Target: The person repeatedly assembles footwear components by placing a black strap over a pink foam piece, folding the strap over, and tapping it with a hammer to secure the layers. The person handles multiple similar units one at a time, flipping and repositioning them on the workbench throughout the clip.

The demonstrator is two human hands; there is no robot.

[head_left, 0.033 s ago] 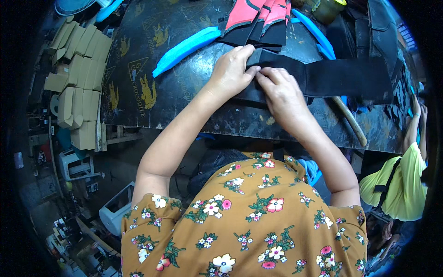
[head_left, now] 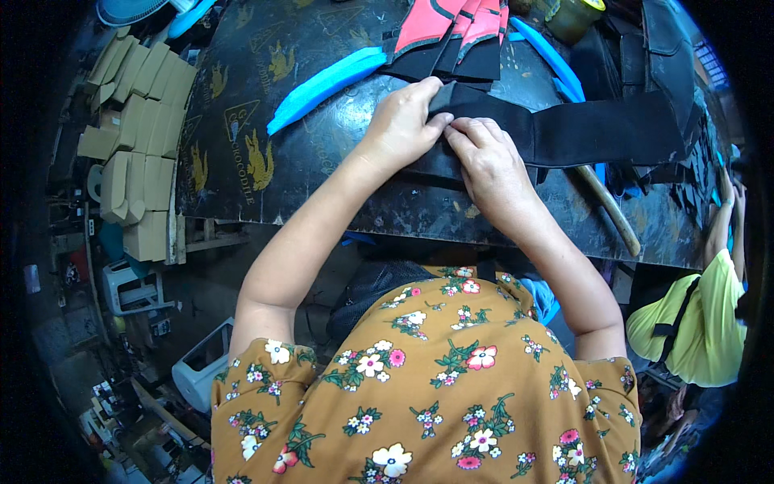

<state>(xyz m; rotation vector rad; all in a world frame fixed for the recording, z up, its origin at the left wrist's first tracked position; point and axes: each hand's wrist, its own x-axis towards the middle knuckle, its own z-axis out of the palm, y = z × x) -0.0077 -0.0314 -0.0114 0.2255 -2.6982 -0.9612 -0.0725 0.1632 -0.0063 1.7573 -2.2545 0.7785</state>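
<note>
A long black fabric piece (head_left: 601, 131) lies across the table and runs off to the right. Both hands pinch its left end, thumbs close together. My left hand (head_left: 405, 123) has its fingers closed over the upper left edge. Beside it, my right hand (head_left: 490, 161) grips the lower edge between thumb and fingers. Part of the piece is hidden under the hands, where it looks folded. Just beyond it lie several pink and black cut pieces (head_left: 423, 32). A blue strip (head_left: 322, 89) rests to the left of these.
The dark table (head_left: 322, 189) has a wooden handle (head_left: 610, 211) on its right part. Another blue strip (head_left: 548, 58) and a yellow-rimmed pot (head_left: 574, 18) are at the back right. Cardboard boxes (head_left: 149, 129) are stacked at the left. A person in yellow (head_left: 701, 331) is at the right.
The right part of the black fabric piece has shifted up slightly. Both hands keep their grip almost in the same place.
</note>
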